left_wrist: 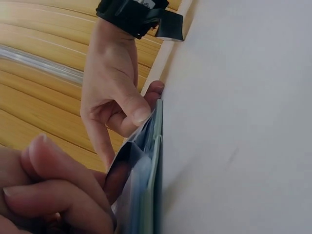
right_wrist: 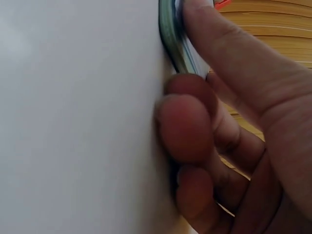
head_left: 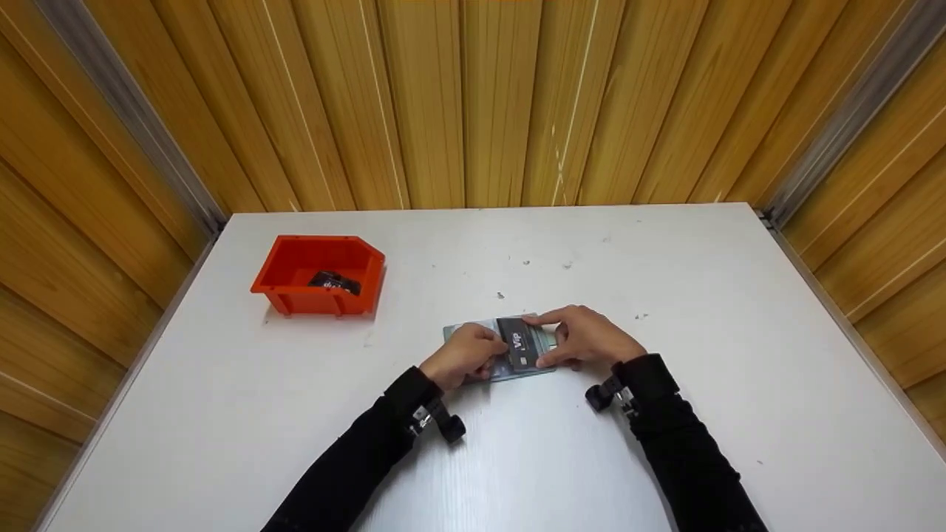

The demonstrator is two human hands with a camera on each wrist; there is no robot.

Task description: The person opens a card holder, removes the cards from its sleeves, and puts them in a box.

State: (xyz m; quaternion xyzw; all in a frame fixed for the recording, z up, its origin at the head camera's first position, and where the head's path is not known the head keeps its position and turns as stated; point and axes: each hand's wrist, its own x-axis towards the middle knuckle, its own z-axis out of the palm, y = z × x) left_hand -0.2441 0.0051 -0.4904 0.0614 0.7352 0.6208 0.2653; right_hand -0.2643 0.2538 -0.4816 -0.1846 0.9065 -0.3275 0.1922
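Note:
A thin card holder with clear pockets and pale green edges lies flat on the white table. On it is a black card marked "Vip". My right hand holds this card, index finger at its far end and thumb at its near end, other fingers curled beneath. With curled fingers, my left hand pinches at the card holder beside the card's left edge. In the left wrist view the holder's upper layers stand lifted near the left fingers; the fingertips' exact hold is partly hidden.
An orange-red bin stands at the left rear of the table, with several dark cards inside. Yellow wood-patterned walls enclose the back and sides. Small scuffs mark the white tabletop.

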